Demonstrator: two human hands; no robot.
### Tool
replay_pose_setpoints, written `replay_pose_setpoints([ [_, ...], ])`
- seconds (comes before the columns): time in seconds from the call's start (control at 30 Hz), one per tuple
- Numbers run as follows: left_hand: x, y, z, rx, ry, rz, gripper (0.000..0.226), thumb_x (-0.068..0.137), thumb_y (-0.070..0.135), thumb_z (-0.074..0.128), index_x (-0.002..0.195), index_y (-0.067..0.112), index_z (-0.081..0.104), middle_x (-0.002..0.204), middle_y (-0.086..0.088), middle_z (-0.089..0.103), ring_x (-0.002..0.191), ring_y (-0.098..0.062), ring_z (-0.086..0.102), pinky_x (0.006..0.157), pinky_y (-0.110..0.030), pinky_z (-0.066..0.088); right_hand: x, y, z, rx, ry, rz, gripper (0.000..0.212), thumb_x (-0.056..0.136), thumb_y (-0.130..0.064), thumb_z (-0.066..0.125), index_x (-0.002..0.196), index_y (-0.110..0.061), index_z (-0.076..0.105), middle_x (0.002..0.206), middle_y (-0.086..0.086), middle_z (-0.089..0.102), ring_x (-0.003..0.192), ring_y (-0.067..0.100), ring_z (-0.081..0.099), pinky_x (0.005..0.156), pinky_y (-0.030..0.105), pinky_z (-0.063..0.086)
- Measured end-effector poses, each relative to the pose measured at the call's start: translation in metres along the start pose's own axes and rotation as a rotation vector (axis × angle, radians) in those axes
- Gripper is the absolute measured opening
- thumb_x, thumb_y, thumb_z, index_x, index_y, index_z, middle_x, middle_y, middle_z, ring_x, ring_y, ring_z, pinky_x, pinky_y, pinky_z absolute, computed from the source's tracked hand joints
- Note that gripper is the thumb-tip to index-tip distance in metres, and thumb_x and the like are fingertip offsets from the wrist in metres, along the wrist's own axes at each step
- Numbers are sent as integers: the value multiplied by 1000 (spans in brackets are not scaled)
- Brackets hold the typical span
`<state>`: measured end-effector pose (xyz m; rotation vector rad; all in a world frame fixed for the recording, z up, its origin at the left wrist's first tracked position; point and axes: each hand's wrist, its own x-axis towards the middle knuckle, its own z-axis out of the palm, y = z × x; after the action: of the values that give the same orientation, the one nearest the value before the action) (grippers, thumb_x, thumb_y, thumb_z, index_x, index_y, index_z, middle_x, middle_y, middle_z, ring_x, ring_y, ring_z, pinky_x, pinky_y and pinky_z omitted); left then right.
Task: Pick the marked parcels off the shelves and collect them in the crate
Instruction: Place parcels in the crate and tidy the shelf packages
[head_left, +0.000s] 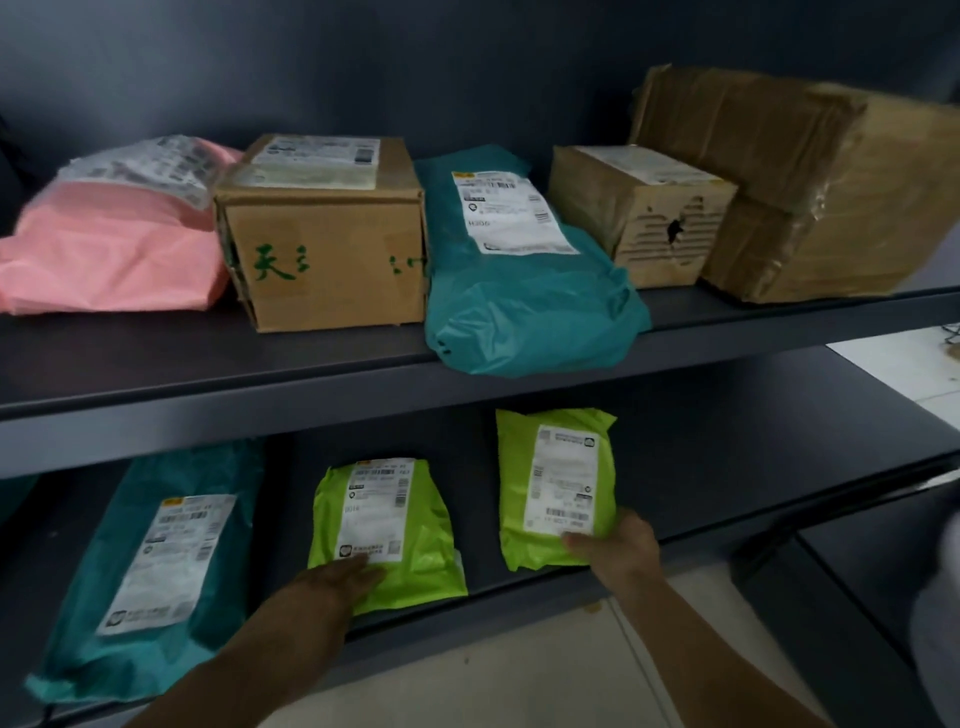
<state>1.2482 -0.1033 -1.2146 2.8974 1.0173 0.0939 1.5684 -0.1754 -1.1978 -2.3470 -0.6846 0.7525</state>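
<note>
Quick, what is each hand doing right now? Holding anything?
Left hand: open, fingers lying flat on the left lime-green parcel, not lifting it.
Right hand: closed on the near edge of the right lime-green parcel, thumb on top.

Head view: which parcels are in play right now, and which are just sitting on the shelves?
In play:
- left lime-green parcel, left hand resting on it
- right lime-green parcel, right hand gripping its corner

Untouched:
- pink bag
- printed carton
- upper teal bag
- torn small box
- big taped carton
- lower teal bag
</note>
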Motion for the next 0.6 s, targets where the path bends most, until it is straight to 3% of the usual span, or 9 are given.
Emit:
replay_pose_setpoints([
  [0.1,0,-5,-5,-33,-5,8,85,15,27,92,97,33,71,94,6,73,65,-4,69,62,-10,48,-15,4,4,200,25,-131,31,78,-8,73,106,-4,61,108,19,62,92,29,60,77,34,49],
  [0.17,0,-9,-10,14,-5,44,81,30,32,90,107,32,63,100,4,72,67,-8,70,59,-13,51,-25,6,7,271,13,-203,21,83,-2,66,102,-10,60,108,18,61,94,29,59,80,34,47],
  [0.23,0,-8,-18,63,32,68,68,50,39,79,113,32,54,103,5,70,69,-12,70,52,-22,55,-33,6,11,317,-38,-237,23,85,1,62,94,-19,58,109,18,61,98,31,59,87,41,49],
  [0.3,1,-5,-24,139,87,63,62,55,43,79,111,34,54,98,8,69,66,-13,68,44,-27,53,-36,7,15,333,-56,-267,29,84,2,62,88,-26,57,107,19,61,99,33,60,89,47,49],
  [0.4,2,1,-34,197,151,51,56,54,46,83,105,31,64,90,8,69,62,-14,66,43,-28,50,-42,3,15,368,-78,-287,32,84,4,60,82,-28,57,97,12,64,92,28,61,83,40,51],
  [0.47,3,5,-38,204,190,57,39,71,49,60,105,30,66,88,7,69,63,-15,66,44,-28,50,-47,-1,12,374,-96,-293,26,86,4,59,82,-21,57,88,6,64,87,25,61,77,34,49],
  [0.6,7,23,-50,128,184,18,52,86,57,31,112,24,62,92,6,68,70,-16,68,49,-30,53,-58,-4,10,398,-152,-302,29,86,6,58,81,-23,60,96,12,67,94,31,63,85,44,51],
])
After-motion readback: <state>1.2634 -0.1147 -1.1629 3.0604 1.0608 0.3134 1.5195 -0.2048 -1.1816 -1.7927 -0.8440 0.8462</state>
